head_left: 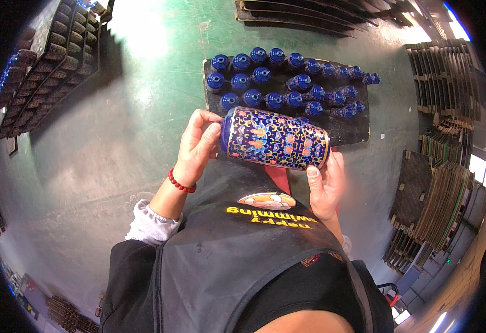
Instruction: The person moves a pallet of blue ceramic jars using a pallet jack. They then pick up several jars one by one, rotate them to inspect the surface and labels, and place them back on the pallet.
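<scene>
A flowery blue vase lay sideways near the middle. The left hand pinched its plain end at nine o'clock; the right hand held its other end at four. More blue vases stood on a dark surface at twelve.

Very bright top left, with a big white shine on the green floor. Dark beside the tall rack. Dotted with tiny shines on the standing blue vases. Sharp on the patterned vase, bent near the round rim, black in the corners.
</scene>
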{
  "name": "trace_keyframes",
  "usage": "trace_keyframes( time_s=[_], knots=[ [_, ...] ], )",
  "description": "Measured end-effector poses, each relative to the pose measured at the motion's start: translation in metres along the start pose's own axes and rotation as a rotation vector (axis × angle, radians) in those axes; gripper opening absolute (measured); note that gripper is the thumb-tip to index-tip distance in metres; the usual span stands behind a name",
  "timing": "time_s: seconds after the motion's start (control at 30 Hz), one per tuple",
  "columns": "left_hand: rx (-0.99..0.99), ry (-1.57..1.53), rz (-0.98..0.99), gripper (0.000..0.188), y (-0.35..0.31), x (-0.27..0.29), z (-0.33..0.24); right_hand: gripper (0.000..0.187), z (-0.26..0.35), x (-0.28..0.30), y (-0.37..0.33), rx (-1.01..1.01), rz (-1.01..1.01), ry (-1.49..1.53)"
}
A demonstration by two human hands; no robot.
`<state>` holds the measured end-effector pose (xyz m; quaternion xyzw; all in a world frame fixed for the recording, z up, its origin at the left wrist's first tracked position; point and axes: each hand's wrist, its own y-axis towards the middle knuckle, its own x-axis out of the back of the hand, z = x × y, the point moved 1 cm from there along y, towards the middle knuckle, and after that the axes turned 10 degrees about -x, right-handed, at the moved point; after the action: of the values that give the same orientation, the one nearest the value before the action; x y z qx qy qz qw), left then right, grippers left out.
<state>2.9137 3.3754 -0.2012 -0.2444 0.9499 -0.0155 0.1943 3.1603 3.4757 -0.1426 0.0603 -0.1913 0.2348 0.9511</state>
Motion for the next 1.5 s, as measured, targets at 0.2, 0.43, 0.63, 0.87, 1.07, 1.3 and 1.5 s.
trace_keyframes(
  time_s=[0.2,0.43,0.63,0.87,1.07,1.3,1.5],
  knots=[
    [-0.031,0.026,0.014,0.019,0.004,0.003,0.001,0.045,-0.002,-0.002,0.003,-0.013,0.002,0.026],
    [-0.117,0.036,0.025,0.022,0.002,0.006,-0.002,0.046,-0.007,-0.004,0.01,0.005,-0.013,0.052],
    [-0.295,0.017,0.099,0.022,0.007,0.01,-0.002,0.046,-0.009,-0.006,0.023,-0.093,-0.008,0.181],
    [-0.442,-0.01,0.157,0.026,0.001,0.024,-0.006,0.048,0.0,-0.018,0.03,-0.059,-0.011,0.26],
    [-0.483,-0.068,0.128,0.024,-0.011,0.04,-0.002,0.044,0.005,-0.033,0.02,-0.012,-0.01,0.276],
    [-0.517,-0.052,0.135,0.026,-0.013,0.053,-0.001,0.031,0.009,-0.041,0.016,0.054,0.006,0.314],
    [-0.489,-0.074,0.111,0.027,-0.009,0.062,0.006,0.028,0.01,-0.05,0.022,0.065,0.05,0.329]
  ],
)
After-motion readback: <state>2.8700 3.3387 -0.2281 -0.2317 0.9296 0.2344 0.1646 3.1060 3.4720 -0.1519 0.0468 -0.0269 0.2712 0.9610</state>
